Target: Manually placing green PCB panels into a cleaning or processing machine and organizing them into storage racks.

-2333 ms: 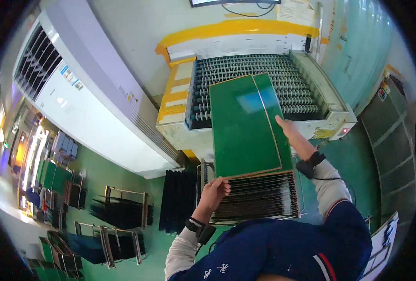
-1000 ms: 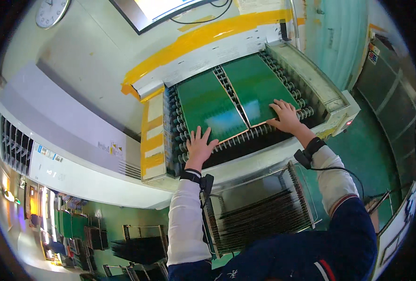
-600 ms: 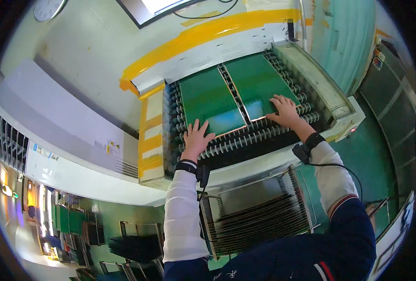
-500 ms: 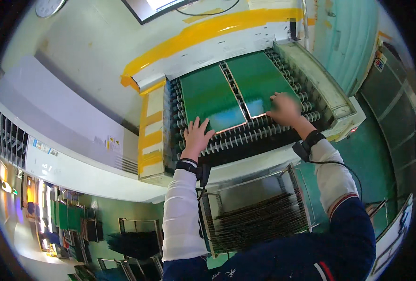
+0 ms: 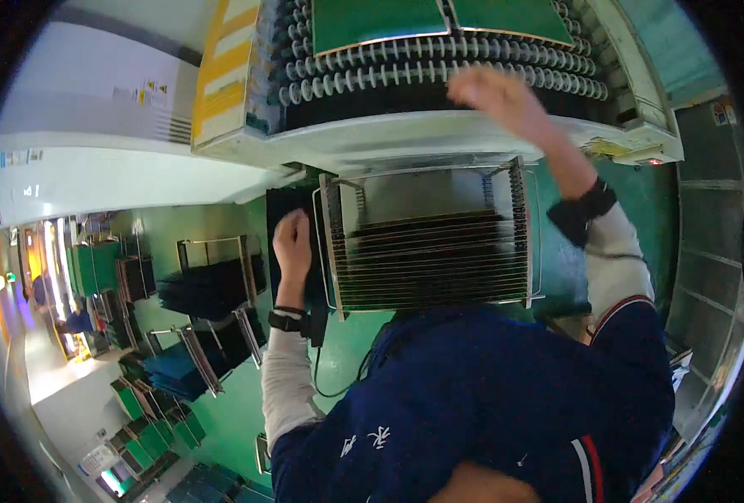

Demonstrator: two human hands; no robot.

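Observation:
Two flat green panels lie side by side on the roller conveyor (image 5: 372,77): a left panel (image 5: 380,21) and a right panel (image 5: 514,18), both cut off by the upper edge. My right hand (image 5: 497,96), smeared by motion, hangs over the conveyor's front rollers, apart from both panels. My left hand (image 5: 292,243) is lower, next to the left side of a metal rack (image 5: 331,243). Its fingers are curled in and nothing shows in them. Several thin dark boards (image 5: 430,260) sit in the rack, below the conveyor's front edge.
More racks with dark boards (image 5: 208,285) stand on the green floor at the left, with green panels (image 5: 95,268) farther off. A white machine housing (image 5: 78,92) flanks the conveyor's left side. Grey framed panels (image 5: 707,226) stand at the right.
Both hands have come off the green panels. The left has dropped toward the rack; the right has drawn back over the front rollers. The view has tilted down, bringing the rack to the middle.

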